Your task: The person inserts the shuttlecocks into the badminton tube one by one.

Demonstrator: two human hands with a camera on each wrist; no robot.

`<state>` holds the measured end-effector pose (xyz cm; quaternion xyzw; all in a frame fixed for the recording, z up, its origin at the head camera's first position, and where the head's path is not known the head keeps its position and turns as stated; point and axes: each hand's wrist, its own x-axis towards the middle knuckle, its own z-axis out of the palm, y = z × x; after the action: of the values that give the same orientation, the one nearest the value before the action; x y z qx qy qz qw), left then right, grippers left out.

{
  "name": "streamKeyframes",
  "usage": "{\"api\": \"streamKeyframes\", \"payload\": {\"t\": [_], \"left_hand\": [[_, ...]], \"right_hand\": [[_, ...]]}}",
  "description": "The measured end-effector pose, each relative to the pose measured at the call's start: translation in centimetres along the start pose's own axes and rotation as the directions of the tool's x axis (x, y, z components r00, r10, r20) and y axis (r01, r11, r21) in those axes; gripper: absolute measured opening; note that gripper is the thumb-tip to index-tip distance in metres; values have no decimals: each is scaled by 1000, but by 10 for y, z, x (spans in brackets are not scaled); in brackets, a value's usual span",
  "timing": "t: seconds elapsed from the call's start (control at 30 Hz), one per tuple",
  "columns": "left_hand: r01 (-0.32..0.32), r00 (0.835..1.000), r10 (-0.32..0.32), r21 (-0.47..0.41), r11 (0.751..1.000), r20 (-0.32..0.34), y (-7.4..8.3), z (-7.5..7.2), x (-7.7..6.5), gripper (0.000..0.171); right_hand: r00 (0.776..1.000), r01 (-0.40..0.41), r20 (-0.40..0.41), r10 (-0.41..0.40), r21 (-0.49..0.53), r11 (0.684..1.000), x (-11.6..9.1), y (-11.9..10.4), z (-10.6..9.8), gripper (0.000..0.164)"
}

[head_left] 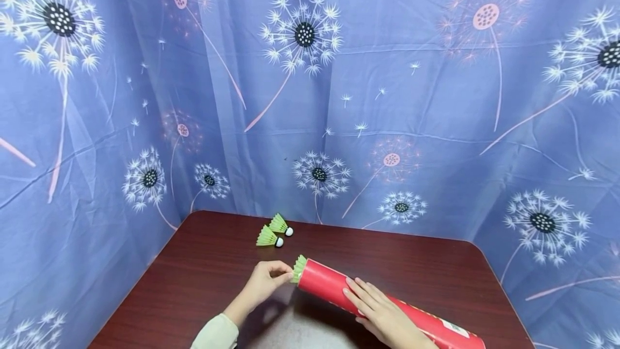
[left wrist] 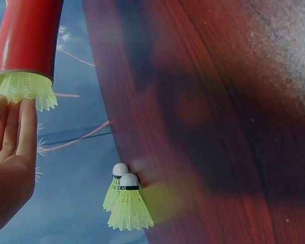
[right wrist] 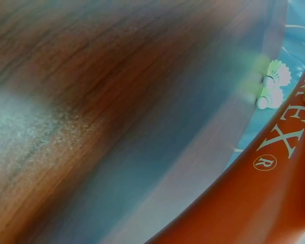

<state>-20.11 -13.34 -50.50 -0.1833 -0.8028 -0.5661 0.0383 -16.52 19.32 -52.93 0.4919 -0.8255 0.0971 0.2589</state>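
A long red cylindrical tube (head_left: 325, 280) lies at a slant in front of the person, one open end toward the left hand. A yellow-green shuttlecock (head_left: 299, 267) sits in that mouth with the edge of its skirt sticking out; its base is hidden inside. The left hand (head_left: 267, 280) pinches the skirt's edge between thumb and fingers, and the left wrist view shows the fingertips at the skirt (left wrist: 26, 89). Farther along, the right hand (head_left: 380, 311) holds the tube, its fingers laid across the upper side. In the right wrist view one fingertip shows beside the tube's white lettering (right wrist: 284, 137).
Two more yellow-green shuttlecocks, a nearer one (head_left: 267, 237) and a farther one (head_left: 279, 224), lie together near the back edge of the dark red wooden table (head_left: 208, 246). A blue curtain (head_left: 368, 96) with dandelion prints hangs behind and around the table.
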Motion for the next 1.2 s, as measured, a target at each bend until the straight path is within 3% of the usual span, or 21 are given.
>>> {"api": "streamKeyframes", "payload": {"t": [0.13, 0.27, 0.43, 0.6, 0.83, 1.07, 1.2], "left_hand": [[3, 999, -3, -6, 1000, 34, 19, -2, -1, 4], [-4, 999, 5, -17, 1000, 49, 23, -1, -1, 4], [-34, 997, 37, -41, 999, 74, 6, 3, 2, 4], [-65, 995, 68, -34, 997, 80, -13, 9, 7, 3], [-69, 994, 70, -17, 997, 81, -10, 11, 11, 3], [-34, 989, 57, -167, 985, 134, -17, -4, 15, 13], [-4, 997, 20, -218, 976, 70, -33, -17, 17, 19]], "right_hand": [[1000, -10, 7, 10, 5, 1000, 0, 0, 0, 56], [1000, -23, 22, 22, 12, 1000, 1, 0, -1, 58], [999, -24, 28, 23, 17, 1000, 1, -2, -1, 64], [1000, -6, 17, 6, 8, 1000, 3, -2, -1, 56], [1000, -8, 2, 8, 15, 1000, 5, -2, -1, 56], [999, 10, -32, -9, 11, 1000, 5, -2, -1, 53], [999, 10, -32, -10, 0, 1000, 3, 0, -2, 54]]}}
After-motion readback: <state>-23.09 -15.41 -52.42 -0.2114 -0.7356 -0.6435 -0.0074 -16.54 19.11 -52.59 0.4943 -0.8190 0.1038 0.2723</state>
